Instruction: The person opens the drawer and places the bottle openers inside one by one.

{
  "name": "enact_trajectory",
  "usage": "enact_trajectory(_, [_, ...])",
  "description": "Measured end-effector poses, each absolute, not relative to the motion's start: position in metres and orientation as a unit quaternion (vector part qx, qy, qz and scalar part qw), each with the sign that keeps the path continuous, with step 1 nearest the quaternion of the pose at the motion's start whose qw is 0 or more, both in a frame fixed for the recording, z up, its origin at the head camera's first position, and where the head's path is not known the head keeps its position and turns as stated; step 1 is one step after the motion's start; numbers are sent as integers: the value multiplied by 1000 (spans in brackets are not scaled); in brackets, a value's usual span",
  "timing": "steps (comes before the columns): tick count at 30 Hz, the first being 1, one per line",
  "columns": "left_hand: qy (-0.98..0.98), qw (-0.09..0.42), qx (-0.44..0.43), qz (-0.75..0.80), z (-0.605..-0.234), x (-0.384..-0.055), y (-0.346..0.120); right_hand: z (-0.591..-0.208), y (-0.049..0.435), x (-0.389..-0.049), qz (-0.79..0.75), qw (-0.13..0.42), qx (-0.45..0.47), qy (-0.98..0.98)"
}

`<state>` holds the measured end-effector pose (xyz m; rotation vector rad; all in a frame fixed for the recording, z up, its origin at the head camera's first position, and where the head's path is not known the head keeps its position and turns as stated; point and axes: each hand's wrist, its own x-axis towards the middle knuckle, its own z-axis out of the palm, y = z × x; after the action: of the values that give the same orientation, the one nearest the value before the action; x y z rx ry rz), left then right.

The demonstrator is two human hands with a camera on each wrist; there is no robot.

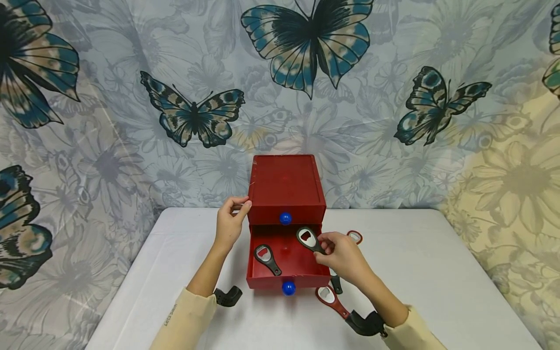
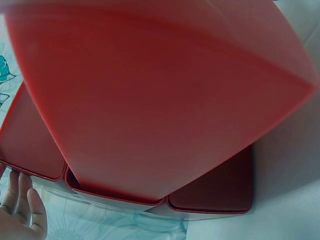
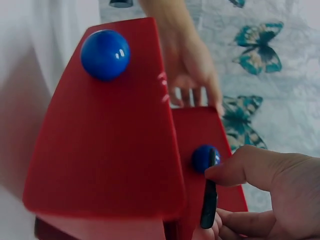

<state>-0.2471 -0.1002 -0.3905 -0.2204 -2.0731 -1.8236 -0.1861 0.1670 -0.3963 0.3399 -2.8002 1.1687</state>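
A black bottle opener [image 1: 307, 238] is pinched between the thumb and fingers of my right hand [image 1: 345, 255], above the pulled-out drawer [image 1: 290, 267]; in the right wrist view this opener [image 3: 209, 197] appears edge-on. Inside the drawer, toward its left, lies another black bottle opener [image 1: 264, 256]. My left hand [image 1: 231, 221] touches the upper left side of the red drawer cabinet [image 1: 284, 182] with its fingertips. The left wrist view catches those fingers [image 2: 22, 200] fairly straight against the cabinet's side.
Right of the drawer, a red bottle opener [image 1: 334, 301] lies on the white table [image 1: 407, 262]. A black-handled opener [image 1: 336, 284] is partly hidden there, and a red-rimmed one [image 1: 355, 236] shows behind my right hand. Blue knobs [image 1: 285, 218] front the drawers.
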Motion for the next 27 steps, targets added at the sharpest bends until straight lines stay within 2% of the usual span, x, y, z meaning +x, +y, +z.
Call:
enact_trajectory(16, [-732,182,-77,-652,-390,-248,-100,-406,120,-210,331,2,139,-933])
enact_trajectory(27, [-735,183,-77,-648,-391,-248,-100,-426,102,-215,275,-25,127,-953])
